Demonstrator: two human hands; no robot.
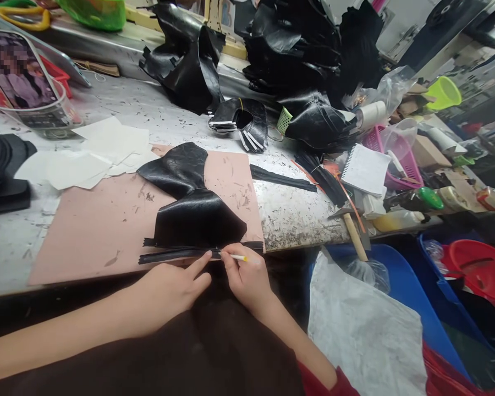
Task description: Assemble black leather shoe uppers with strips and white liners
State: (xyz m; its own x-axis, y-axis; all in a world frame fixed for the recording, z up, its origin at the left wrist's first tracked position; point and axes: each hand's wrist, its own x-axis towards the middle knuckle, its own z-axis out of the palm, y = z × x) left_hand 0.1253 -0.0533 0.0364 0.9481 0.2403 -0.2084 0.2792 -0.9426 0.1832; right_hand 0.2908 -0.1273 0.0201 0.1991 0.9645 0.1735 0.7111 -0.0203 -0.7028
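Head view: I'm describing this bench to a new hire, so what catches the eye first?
The black leather piece on the pink mat at the table's near edge stands out first. Just below it, the left hand presses a narrow black strip while the right hand holds a thin white stick to it. Behind, a big heap of black leather fills the table's far side.

Worn speckled worktop (297, 214), scuffed and cluttered. Blue bins (400, 280) sit below its right edge. Metal ledge (119, 47) runs behind.

Phone screen (18, 71) was blurred out, the hammer (355, 234) head sat half buried under clutter, and the right hand (247, 278) covered most of the pen (236, 257).
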